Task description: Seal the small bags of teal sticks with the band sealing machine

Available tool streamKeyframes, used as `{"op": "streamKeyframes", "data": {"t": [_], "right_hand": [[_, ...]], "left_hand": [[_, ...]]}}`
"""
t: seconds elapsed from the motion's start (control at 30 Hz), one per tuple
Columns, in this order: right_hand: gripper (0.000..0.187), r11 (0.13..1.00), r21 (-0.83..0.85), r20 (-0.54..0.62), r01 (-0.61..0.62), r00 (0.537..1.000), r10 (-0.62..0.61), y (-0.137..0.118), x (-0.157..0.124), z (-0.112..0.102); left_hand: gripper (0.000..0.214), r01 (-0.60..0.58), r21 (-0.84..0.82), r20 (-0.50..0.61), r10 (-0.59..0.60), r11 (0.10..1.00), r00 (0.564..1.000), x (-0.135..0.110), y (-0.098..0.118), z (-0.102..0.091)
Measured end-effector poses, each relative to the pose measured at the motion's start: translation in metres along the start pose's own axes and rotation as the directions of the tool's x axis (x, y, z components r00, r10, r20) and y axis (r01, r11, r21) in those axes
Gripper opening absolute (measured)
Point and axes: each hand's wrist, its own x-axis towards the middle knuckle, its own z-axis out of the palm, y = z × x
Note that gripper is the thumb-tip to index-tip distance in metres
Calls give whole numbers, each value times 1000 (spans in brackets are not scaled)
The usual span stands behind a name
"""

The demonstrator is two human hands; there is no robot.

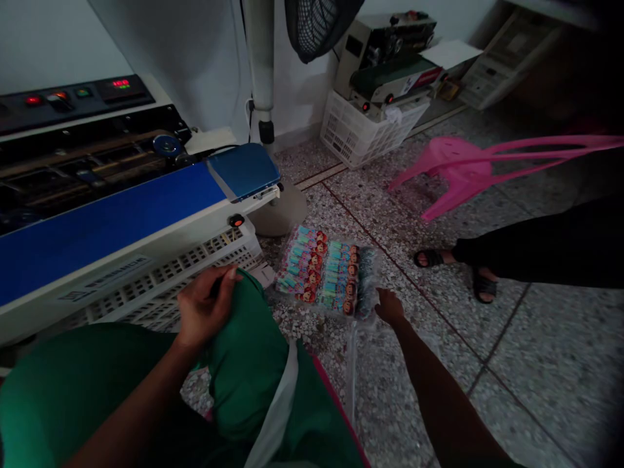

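Observation:
My left hand [207,304] rests at the green-clothed knee [248,325], thumb and fingers pressed together; whether anything is pinched in them is too dark to tell. On the floor lies a clear plastic bag [368,279] of small colourful packs [312,263], laid in two rows and printed with cartoon figures. My right hand [390,307] reaches down to the bag's right edge, its fingers closed on the plastic.
At left, a sealing machine [73,97] with a blue conveyor belt [112,208] stands above a white crate [214,250]. Another machine [390,62] sits on a basket [365,130] behind. A pink chair [453,159] and a person's sandalled feet [485,286] are at right.

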Motion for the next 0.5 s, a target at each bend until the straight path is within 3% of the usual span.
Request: {"op": "streamKeyframes", "data": {"t": [0.17,0.3,0.5], "right_hand": [[67,986,-41,66,162,985,-159,-4,20,1],[68,965,-59,150,256,958,-245,5,15,3],[69,889,-56,242,454,870,-429,7,6,3]], "left_hand": [[16,-3,55,-2,3,998,1000,1,4,3],[18,3,80,-16,-2,997,1000,2,6,5],[15,-9,87,-19,10,996,1000,2,8,8]]}}
